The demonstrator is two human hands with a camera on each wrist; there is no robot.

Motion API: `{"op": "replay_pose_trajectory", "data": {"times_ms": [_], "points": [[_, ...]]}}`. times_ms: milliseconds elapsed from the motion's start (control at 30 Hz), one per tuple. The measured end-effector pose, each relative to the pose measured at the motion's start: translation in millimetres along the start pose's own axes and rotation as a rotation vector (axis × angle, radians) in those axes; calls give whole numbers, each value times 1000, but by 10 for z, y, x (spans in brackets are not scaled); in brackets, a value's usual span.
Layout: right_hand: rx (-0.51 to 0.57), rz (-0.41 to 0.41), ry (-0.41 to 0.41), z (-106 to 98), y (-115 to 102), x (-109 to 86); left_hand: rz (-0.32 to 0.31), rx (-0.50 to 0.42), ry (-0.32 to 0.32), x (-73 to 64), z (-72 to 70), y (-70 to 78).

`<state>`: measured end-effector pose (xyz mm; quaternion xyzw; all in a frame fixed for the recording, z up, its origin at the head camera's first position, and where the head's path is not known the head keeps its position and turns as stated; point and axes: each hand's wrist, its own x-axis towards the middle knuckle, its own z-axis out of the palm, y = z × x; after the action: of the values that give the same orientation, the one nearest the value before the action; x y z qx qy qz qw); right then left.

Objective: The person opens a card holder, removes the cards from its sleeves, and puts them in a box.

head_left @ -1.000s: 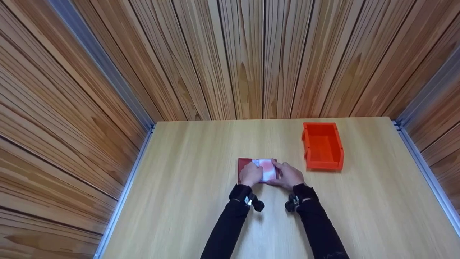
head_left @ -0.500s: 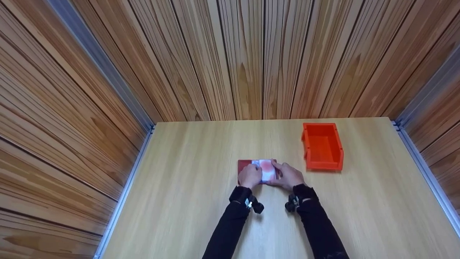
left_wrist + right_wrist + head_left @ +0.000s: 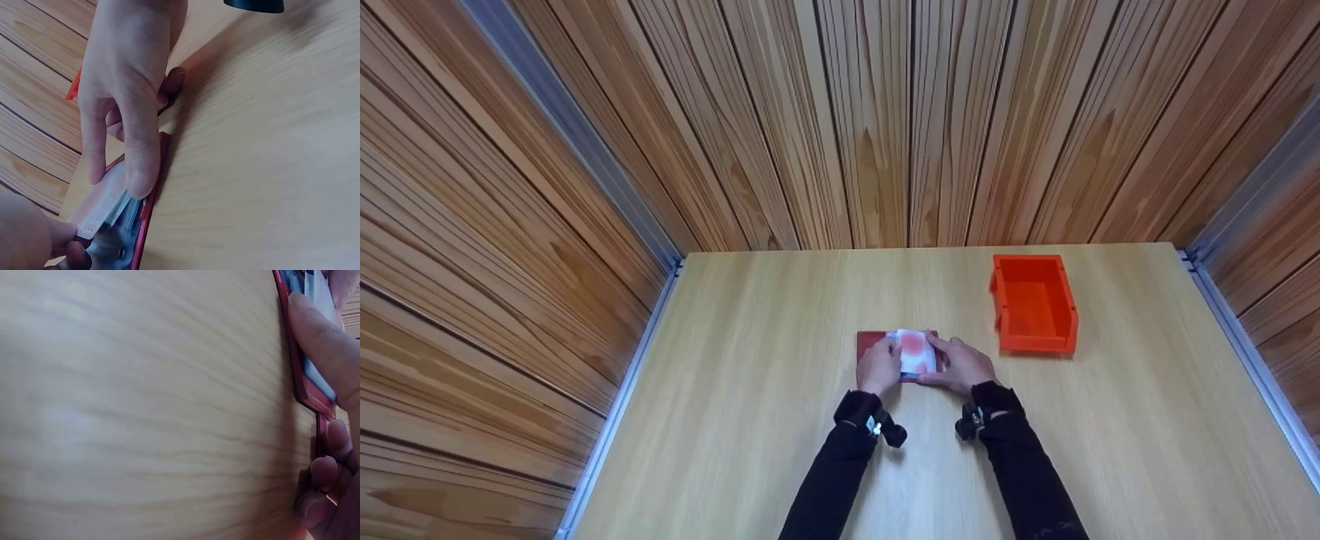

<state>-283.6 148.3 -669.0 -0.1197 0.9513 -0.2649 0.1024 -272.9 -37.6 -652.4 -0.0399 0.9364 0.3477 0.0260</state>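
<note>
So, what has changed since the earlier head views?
The left hand has shifted slightly left; the card it pinches looks tilted differently. No new hold or release is visible. The right hand holding the wallet and the orange box stayed put.

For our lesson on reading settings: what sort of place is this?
Probably a purpose-built work booth: brown wood-grain plank walls stand around a pale wood-grain tabletop, with straight grey metal rails along its sides.

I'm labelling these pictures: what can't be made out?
Pale card: head view, print too small and blurred.
Left hand: left wrist view, cut off by the left edge.
Red holder: head view, partly covered by the left hand.
Orange bin: left wrist view, mostly hidden behind the right hand.
</note>
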Motion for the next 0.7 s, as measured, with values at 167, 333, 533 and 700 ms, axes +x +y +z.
{"op": "replay_pose_trajectory", "data": {"times_ms": [167,333,533,700], "points": [[-3,10,-21,-7,-13,3,50,-72,60,10,-44,-130],[9,22,-23,-2,-13,3,76,-125,68,13,-116,-252],[10,17,-9,25,-1,3,43,-149,57,4,-207,-370],[-2,10,6,29,-3,10,67,-170,71,-2,-240,-437]]}}
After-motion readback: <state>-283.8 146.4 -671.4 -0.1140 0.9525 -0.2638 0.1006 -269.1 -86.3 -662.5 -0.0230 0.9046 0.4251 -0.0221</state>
